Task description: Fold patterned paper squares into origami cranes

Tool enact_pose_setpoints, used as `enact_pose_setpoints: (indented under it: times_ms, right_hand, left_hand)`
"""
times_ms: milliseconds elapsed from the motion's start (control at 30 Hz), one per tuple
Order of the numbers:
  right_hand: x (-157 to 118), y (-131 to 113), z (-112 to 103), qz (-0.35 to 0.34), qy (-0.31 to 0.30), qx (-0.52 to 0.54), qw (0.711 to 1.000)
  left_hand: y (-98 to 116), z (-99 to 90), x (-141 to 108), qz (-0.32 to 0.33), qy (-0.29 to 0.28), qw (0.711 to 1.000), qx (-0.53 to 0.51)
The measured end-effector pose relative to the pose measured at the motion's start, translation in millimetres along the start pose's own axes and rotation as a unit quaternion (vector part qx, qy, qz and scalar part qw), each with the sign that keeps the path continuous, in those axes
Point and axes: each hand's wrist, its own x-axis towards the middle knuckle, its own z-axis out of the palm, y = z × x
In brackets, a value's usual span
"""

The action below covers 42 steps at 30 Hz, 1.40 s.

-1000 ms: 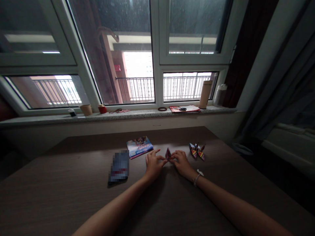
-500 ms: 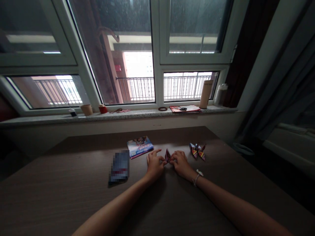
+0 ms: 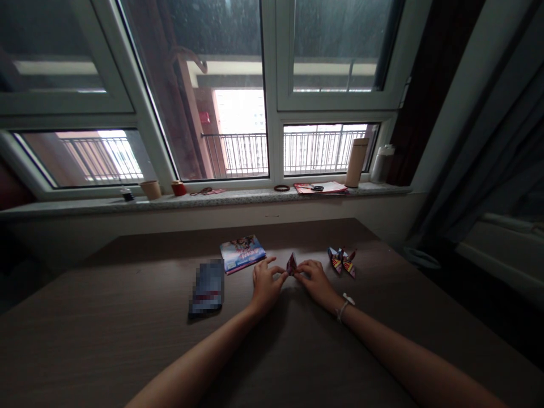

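A small dark reddish folded paper piece (image 3: 291, 264) stands upright between my two hands over the brown table. My left hand (image 3: 267, 283) pinches its lower left side between thumb and a finger, with another finger stretched outward. On the other side, my right hand (image 3: 314, 279) grips the lower right edge with its fingertips. Folded colourful paper pieces (image 3: 342, 262) lie to the right of my right hand. Left of my left hand is a stack of printed paper (image 3: 242, 253), its nearer right corner close to the fingers.
A dark blurred flat object (image 3: 207, 288) lies left on the table (image 3: 127, 294). Along the windowsill (image 3: 250, 196) stand a paper cup (image 3: 150, 190), a red spool (image 3: 178, 188), a dark ring (image 3: 281, 188), scissors (image 3: 317, 188) on papers, a tan flask (image 3: 357, 162) and a pale bottle (image 3: 383, 163).
The folded paper piece has risen slightly and shifted a little right, showing more of its surface. My right-hand fingers have straightened somewhat around its edge.
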Motion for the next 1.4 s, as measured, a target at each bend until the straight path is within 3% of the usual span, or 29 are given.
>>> enact_pose_setpoints:
  times_ms: [333,633,1033,1167,1400]
  right_hand:
    - [1.9,1.1,-2.1,-0.007,0.030,0.014,0.999]
    - [1.5,4.9,1.0,0.005,0.009,0.013,1.000]
    - [1.7,0.0,-2.5,-0.006,0.005,0.029,1.000]
    - [0.4,-0.9,-2.3,0.000,0.012,0.057,0.998]
    - [-0.2,0.6,-1.9,0.034,0.016,0.076,0.996]
  left_hand:
    - [2.9,-1.7,-2.1,0.000,-0.017,1.000,0.018]
    - [3.7,-1.9,-2.2,-0.003,-0.031,0.999,0.018]
    - [2.7,-2.1,-1.6,0.008,0.010,1.000,-0.011]
    - [5.3,-5.4,-2.3,0.047,0.026,0.998,-0.024]
    - [2.7,-4.5,-1.3,0.056,-0.020,0.998,-0.008]
